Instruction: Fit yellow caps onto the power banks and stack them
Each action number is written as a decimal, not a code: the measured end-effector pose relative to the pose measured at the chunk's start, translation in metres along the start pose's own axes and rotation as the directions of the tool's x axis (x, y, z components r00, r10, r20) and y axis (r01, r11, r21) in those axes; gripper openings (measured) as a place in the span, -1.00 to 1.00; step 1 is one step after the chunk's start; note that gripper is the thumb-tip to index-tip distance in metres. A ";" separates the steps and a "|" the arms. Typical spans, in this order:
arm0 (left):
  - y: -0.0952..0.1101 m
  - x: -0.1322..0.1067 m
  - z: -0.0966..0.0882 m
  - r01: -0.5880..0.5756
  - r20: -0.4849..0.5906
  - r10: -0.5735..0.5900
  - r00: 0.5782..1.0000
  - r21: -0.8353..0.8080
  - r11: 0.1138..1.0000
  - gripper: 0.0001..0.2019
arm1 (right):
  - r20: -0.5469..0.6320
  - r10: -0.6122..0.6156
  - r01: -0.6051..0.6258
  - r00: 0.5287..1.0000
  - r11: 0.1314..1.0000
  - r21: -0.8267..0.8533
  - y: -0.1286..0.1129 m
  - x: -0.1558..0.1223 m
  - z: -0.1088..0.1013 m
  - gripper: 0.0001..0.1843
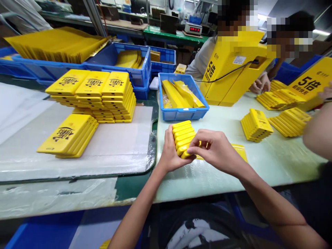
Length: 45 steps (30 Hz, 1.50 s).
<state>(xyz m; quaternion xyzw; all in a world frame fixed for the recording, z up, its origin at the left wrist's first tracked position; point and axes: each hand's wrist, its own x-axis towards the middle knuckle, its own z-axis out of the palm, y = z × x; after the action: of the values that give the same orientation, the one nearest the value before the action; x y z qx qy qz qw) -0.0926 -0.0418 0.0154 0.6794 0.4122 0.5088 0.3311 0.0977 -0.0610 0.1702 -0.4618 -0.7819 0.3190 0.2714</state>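
My left hand (169, 152) is wrapped round the left side of a row of several yellow slabs (183, 135) standing on edge on the pale green table (207, 180). My right hand (214, 150) is closed in a pinch on the nearest slab of that row. A flat yellow piece (240, 151) lies on the table just behind my right hand, partly hidden by it.
A blue bin (181, 112) with yellow pieces stands just beyond the row. Piles of yellow slabs (103, 93) and a leaning pile (68, 136) lie left on clear film. More piles (256, 125) sit right. Two people work at a yellow display box (233, 69) opposite; another person's arm (317, 131) enters from the right.
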 end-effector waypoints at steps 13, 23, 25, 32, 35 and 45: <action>0.002 0.001 -0.002 0.001 0.007 -0.001 1.000 0.004 1.000 0.37 | 0.047 -0.070 0.075 0.996 0.990 -0.117 -0.007 0.016 0.018 -0.81; -0.002 0.002 -0.002 -0.040 0.001 0.040 0.999 0.064 0.997 0.43 | -0.185 -0.049 0.030 0.981 0.994 -0.106 0.005 0.019 -0.018 -0.86; -0.001 0.001 -0.002 -0.017 -0.001 0.017 1.000 0.047 0.999 0.43 | -0.030 -0.066 0.064 0.997 0.996 -0.055 0.002 0.015 -0.006 -0.92; -0.002 0.001 -0.002 -0.048 -0.006 0.049 0.999 0.089 0.995 0.46 | -0.301 0.065 -0.141 0.951 0.961 -0.238 0.028 0.019 -0.024 -0.80; -0.001 0.001 -0.003 -0.043 0.007 0.043 0.999 0.061 0.997 0.43 | -0.241 0.083 -0.106 0.967 0.991 -0.082 0.023 0.017 -0.027 -0.83; -0.001 0.001 -0.003 -0.047 0.004 0.046 0.999 0.061 0.997 0.41 | -0.279 0.070 -0.118 0.958 0.980 -0.158 0.021 0.012 -0.020 -0.83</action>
<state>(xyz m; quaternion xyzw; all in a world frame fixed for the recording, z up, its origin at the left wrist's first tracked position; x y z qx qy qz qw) -0.0954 -0.0402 0.0163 0.6992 0.4114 0.5026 0.2986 0.1187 -0.0375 0.1694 -0.5597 -0.7389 0.1961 0.3198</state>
